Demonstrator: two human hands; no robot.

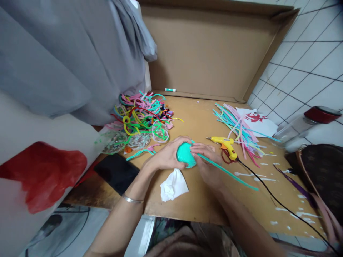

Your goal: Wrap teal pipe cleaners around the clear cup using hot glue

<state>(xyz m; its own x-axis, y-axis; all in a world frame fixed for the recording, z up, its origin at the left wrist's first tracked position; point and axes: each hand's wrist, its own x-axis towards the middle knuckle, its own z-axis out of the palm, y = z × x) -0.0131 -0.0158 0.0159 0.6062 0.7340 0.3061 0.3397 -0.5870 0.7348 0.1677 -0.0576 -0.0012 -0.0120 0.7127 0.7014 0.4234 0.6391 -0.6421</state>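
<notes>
My left hand (173,153) is wrapped around a rounded turquoise piece (186,156) from its left side, thumb below and fingers over the top. A long turquoise pipe cleaner (227,172) runs from that piece out to the lower right. The fingertips of my right hand (207,157) press this pipe cleaner against the piece's right side. Just below the hands lies a crumpled white tissue (174,185). To the right of my right hand rests a yellow hot glue gun (225,145), with red-handled scissors (227,157) partly under it.
A tangled heap of coloured pipe cleaners (144,114) lies at the back left, near a black phone-like slab (117,173). Straight pipe cleaners (238,125) are bunched at the right. The glue gun's cord (273,195) crosses toward a brown bag (318,171). A cardboard panel (209,53) stands behind.
</notes>
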